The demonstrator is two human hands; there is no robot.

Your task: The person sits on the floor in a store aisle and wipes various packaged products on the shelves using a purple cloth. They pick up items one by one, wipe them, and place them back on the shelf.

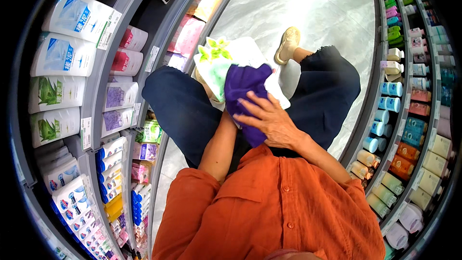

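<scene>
A white and green package point(211, 66) with a leaf print is held tilted above my lap. A purple cloth point(249, 83) is draped over its near part. My right hand point(269, 121) presses on the cloth from above with its fingers spread. My left hand is mostly hidden beneath the cloth and package; its wrist point(227, 119) shows at their near edge. What looks like a fingertip shows at the package's far right edge, so the left hand seems to support it from below.
Shelving point(90, 79) on my left holds white pouches point(65, 54), pink packs point(187, 34) and boxed soaps point(72, 202). On my right, another shelf unit point(404, 108) carries jars point(389, 104) and bottles. My bent knees and shoe point(287, 43) are over the grey marble-patterned floor point(267, 0).
</scene>
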